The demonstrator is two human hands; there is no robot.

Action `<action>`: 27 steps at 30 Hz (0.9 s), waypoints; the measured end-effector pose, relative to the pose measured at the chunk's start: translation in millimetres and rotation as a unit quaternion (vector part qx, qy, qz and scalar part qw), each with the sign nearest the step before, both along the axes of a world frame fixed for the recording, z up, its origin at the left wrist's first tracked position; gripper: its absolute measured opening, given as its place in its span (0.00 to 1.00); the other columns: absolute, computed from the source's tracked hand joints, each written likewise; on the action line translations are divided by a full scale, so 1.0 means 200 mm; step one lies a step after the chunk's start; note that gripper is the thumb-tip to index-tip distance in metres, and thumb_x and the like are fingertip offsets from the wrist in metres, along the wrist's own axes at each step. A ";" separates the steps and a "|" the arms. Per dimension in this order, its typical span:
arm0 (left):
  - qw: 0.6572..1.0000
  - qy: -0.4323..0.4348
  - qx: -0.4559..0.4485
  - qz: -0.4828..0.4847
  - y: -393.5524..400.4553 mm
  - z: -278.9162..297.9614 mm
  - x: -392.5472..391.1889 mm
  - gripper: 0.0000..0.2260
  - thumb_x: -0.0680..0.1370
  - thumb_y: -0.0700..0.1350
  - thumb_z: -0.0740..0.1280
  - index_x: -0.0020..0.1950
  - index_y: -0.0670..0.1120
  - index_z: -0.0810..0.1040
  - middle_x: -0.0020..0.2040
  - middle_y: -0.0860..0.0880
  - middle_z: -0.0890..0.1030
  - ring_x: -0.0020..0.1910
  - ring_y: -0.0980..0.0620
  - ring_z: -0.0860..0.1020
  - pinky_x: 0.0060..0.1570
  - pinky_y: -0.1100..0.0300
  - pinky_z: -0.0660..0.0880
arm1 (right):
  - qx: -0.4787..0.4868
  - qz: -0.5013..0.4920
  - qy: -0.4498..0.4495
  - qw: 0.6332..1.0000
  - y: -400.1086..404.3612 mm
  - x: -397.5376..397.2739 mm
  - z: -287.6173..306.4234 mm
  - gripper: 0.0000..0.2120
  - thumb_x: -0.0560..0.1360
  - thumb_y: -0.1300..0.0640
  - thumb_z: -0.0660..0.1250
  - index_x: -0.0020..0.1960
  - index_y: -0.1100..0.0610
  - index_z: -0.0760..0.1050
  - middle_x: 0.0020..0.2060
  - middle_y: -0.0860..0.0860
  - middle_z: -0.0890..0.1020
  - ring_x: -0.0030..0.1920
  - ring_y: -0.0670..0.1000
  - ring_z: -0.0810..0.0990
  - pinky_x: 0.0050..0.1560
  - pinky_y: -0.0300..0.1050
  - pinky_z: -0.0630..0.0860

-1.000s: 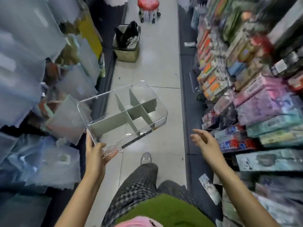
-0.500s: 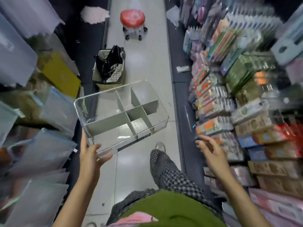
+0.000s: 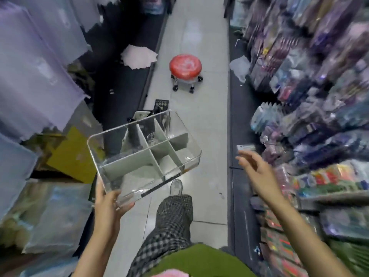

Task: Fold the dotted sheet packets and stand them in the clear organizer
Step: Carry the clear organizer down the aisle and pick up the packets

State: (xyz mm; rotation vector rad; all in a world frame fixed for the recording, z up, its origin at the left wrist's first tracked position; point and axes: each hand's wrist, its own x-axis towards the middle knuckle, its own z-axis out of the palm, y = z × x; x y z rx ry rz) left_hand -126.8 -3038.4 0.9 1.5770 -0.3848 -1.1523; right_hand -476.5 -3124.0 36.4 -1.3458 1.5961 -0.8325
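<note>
My left hand grips the near corner of a clear organizer with grey dividers, holding it tilted in front of me over the aisle floor. Its compartments hold nothing. My right hand is raised at the right with fingers spread, holding nothing, close to the packed shelves. No dotted sheet packet can be made out; the shelf goods are blurred.
A red-topped rolling stool stands ahead in the tiled aisle. A basket sits on the floor behind the organizer. Shelves of plastic folders line the left; stationery packets fill the right.
I have walked forward down the aisle: the stool and basket came nearer. The organizer stays in my left hand; my right hand rose slightly toward the right shelves.
</note>
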 end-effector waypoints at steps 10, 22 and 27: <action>0.998 -0.007 -0.008 -0.054 -1.57 0.11 0.11 0.34 0.77 0.32 0.55 0.65 0.74 0.63 0.74 0.36 0.60 0.56 0.36 0.77 0.30 0.61 0.79 | 0.047 -0.056 -0.002 0.997 -1.16 0.07 0.01 0.09 0.77 0.52 0.63 0.56 0.46 0.75 0.51 0.45 0.81 0.54 0.42 0.78 0.51 0.31 0.71; 0.999 -0.013 0.028 0.032 -3.03 -0.04 -0.09 0.31 0.78 0.33 0.54 0.60 0.73 0.67 0.45 0.48 0.77 0.35 0.48 0.82 0.28 0.62 0.78 | 0.050 0.049 0.028 0.997 -3.11 -0.16 -0.05 0.09 0.77 0.55 0.63 0.56 0.47 0.75 0.50 0.47 0.82 0.53 0.46 0.79 0.54 0.37 0.73; 0.995 0.008 0.048 0.093 -3.43 0.00 -0.06 0.31 0.79 0.35 0.54 0.56 0.75 0.69 0.49 0.47 0.77 0.36 0.49 0.83 0.28 0.61 0.78 | 0.038 0.137 0.058 0.988 -3.93 -0.03 0.07 0.08 0.78 0.59 0.63 0.55 0.49 0.74 0.50 0.51 0.82 0.53 0.48 0.79 0.52 0.27 0.70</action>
